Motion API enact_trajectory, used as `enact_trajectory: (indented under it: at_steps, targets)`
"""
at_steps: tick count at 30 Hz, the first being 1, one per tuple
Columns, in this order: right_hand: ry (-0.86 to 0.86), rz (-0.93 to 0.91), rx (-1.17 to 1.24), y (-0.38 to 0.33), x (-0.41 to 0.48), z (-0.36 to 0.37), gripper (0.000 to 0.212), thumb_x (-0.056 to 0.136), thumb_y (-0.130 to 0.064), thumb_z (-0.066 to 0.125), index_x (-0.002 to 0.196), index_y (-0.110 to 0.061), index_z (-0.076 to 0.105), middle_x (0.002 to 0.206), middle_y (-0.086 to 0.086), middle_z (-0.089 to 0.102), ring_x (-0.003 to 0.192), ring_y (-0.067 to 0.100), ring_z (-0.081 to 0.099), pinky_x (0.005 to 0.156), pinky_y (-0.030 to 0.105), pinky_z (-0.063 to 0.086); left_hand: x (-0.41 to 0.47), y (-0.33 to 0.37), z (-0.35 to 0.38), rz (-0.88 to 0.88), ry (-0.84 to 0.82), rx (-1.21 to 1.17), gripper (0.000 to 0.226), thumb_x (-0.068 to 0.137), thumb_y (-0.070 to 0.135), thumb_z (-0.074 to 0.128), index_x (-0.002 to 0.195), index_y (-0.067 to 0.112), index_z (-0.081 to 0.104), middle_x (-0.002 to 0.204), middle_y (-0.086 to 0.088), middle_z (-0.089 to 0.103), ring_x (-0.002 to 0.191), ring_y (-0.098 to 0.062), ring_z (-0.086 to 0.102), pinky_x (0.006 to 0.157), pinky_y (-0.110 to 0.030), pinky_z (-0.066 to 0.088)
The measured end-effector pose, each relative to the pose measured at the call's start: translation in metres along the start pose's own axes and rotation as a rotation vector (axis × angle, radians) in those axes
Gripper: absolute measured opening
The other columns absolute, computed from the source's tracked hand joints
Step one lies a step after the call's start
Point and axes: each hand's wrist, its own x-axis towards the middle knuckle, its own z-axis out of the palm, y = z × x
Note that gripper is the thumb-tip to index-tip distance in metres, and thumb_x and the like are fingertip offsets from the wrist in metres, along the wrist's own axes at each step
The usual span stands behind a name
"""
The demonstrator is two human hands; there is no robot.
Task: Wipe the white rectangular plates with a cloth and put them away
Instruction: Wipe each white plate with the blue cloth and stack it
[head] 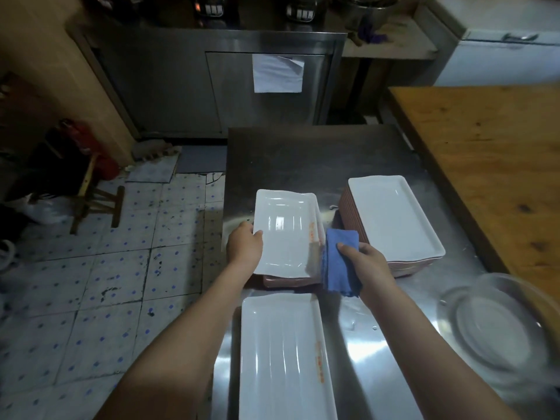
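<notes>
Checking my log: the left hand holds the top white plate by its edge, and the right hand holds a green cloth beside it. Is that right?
Not quite. The head view shows the cloth is blue, not green. The rest holds: the left hand holds the top white plate by its edge, and the right hand holds the cloth beside it.

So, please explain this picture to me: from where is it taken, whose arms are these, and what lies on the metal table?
There is no machine: a person wears one camera on the head, looking down at their bare arms. The left hand grips the edge of the top plate of a stack on the steel table. The right hand holds a folded blue cloth beside that plate. Right of it stands a taller stack; nearest the person lies another plate. A clear glass bowl sits far right.
</notes>
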Motion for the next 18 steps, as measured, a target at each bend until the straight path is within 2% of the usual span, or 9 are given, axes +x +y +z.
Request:
enact_trajectory:
  at_steps: [8,13,18]
  targets:
    - [-0.001,-0.012,0.031,-0.007,-0.003,-0.008,0.016,0.085,-0.025,0.068,0.093,-0.012,0.060,0.088,0.009,0.068,0.081,0.026,0.066,0.063,0.033,0.051,-0.004,-0.004,-0.015,-0.032,0.005,-0.185,0.005,0.098,0.016,0.041,0.096,0.014,0.045,0.088,-0.002,0.050,0.075,-0.020,0.047,0.053,-0.026,0.031]
    - [0.023,-0.032,0.045,-0.015,-0.013,-0.021,0.017,0.086,-0.028,0.068,0.092,-0.014,0.060,0.088,0.009,0.067,0.076,0.024,0.065,0.057,0.029,0.048,-0.019,0.014,-0.022,-0.022,-0.001,-0.229,0.009,0.097,0.018,0.040,0.092,0.011,0.041,0.077,0.000,0.046,0.061,-0.012,0.041,0.050,-0.026,0.030]
    - [0.048,-0.063,0.128,-0.029,-0.033,-0.056,0.021,0.086,-0.029,0.068,0.095,-0.012,0.059,0.090,0.010,0.067,0.075,0.024,0.066,0.047,0.028,0.049,-0.047,0.065,-0.021,0.040,-0.077,-0.279,0.010,0.097,0.023,0.035,0.093,0.015,0.039,0.074,0.001,0.045,0.061,-0.012,0.041,0.049,-0.028,0.027]
